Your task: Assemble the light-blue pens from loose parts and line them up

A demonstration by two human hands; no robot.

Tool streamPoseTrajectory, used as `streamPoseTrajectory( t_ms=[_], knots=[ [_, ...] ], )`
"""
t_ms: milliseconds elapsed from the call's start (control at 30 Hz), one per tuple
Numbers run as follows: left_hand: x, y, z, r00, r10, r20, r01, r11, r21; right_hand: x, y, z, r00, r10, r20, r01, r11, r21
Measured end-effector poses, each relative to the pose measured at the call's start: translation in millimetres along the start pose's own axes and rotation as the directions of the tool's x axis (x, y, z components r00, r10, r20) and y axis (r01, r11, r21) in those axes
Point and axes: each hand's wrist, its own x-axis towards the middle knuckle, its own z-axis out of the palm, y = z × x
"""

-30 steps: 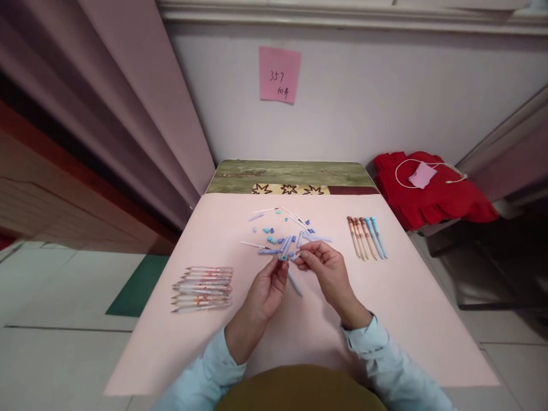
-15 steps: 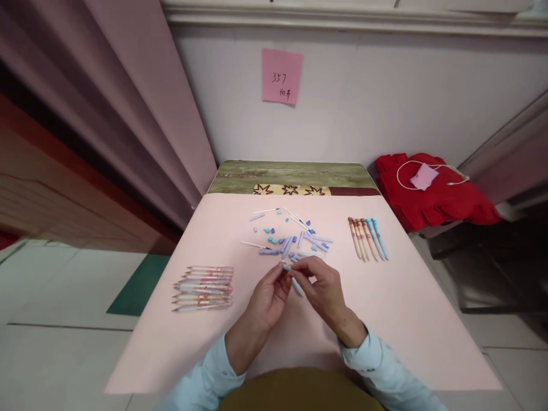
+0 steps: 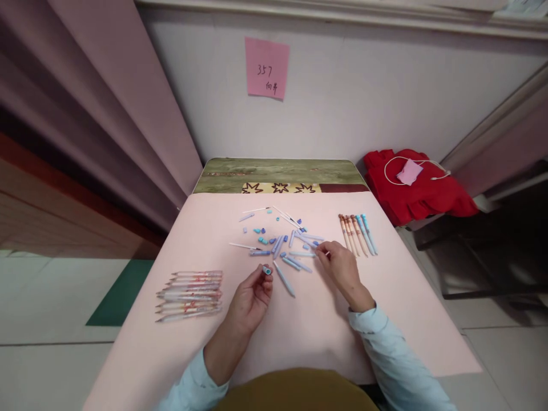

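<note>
Between the thumb and fingers of my left hand (image 3: 250, 299) is a small light-blue pen part (image 3: 267, 270), its hollow end facing me. My right hand (image 3: 342, 267) is over the right side of the loose parts, fingers pinched together. Its fingertips meet the right end of a pale blue tube (image 3: 302, 254); whatever they pinch is too small to make out. A light-blue pen barrel (image 3: 285, 279) with a thin white end lies between my hands. Beyond it are several lilac-blue barrels (image 3: 278, 245), small blue caps (image 3: 262, 241) and white refills (image 3: 243, 246).
A row of patterned pens (image 3: 190, 294) lies on the left of the pink-covered table (image 3: 299, 342). Brown-topped and blue-topped pens (image 3: 357, 234) line the right. Past the table's right edge sits red cloth (image 3: 415, 194) with a white cable. A wall with a pink note (image 3: 267, 68) stands behind.
My hands have parted. The right one has moved right and away to the loose parts, while the left keeps the small blue part. The view has turned slightly right.
</note>
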Motion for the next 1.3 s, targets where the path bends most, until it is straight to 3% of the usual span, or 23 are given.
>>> streamPoseTrajectory(
  t_ms=[200,500,600,767,1067,1167,1233,1300],
  knots=[
    [-2.2,-3.4,1.6,0.999,-0.009,-0.042,0.012,0.998,0.060,-2.6,-5.9,8.4,0.993,-0.007,0.119,0.026,0.987,-0.157],
    [0.0,-7.9,1.8,0.999,-0.016,-0.050,0.021,0.995,0.098,-3.9,0.3,22.8,1.000,0.006,0.026,-0.001,0.979,-0.202],
    [0.1,-7.3,2.4,0.999,-0.016,-0.041,0.019,0.996,0.086,-4.8,-2.3,26.8,0.998,-0.066,0.016,0.068,0.986,-0.151],
    [0.1,-4.3,3.2,1.000,-0.011,-0.012,0.012,0.997,0.070,-0.5,-13.0,29.8,0.956,-0.229,0.181,0.259,0.952,-0.163],
    [4.0,4.7,-2.3,1.000,0.007,-0.020,-0.007,1.000,0.015,13.5,-20.6,27.3,0.913,-0.217,0.347,0.340,0.872,-0.352],
    [4.0,5.7,-2.1,1.000,0.000,-0.018,0.000,1.000,0.000,11.7,-25.6,16.8,0.945,-0.227,0.235,0.285,0.925,-0.253],
    [4.1,4.5,-1.1,1.000,-0.007,-0.015,0.007,1.000,-0.006,6.0,-33.7,7.1,0.965,-0.231,0.126,0.237,0.971,-0.037],
    [4.4,2.1,0.4,1.000,-0.011,-0.008,0.011,1.000,0.000,-3.3,-46.0,-1.1,0.970,-0.224,0.096,0.192,0.945,0.265]
  ],
)
